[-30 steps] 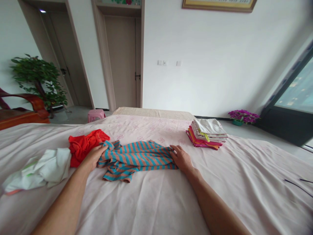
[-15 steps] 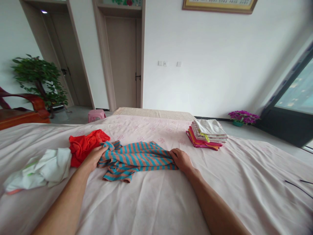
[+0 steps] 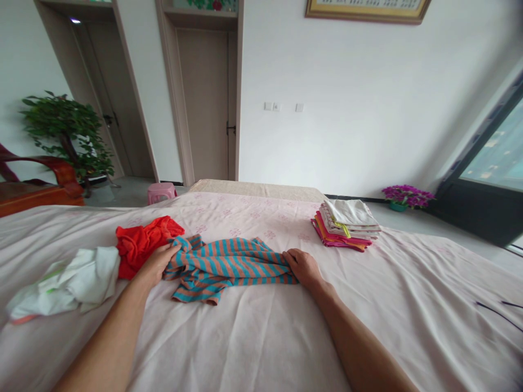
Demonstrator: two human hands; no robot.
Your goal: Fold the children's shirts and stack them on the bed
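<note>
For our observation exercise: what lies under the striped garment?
The pink bedsheet shows all round the striped garment, with the left hand and right hand at its ends. Anything beneath its folds is covered.

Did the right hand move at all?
No, hardly. The right hand stays at the right end of the striped shirt, just as far from the folded pile; only its fingers curled in.

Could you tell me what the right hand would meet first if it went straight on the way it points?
The striped garment, whose edge the right hand grips; beyond it, probably the left hand.
</note>
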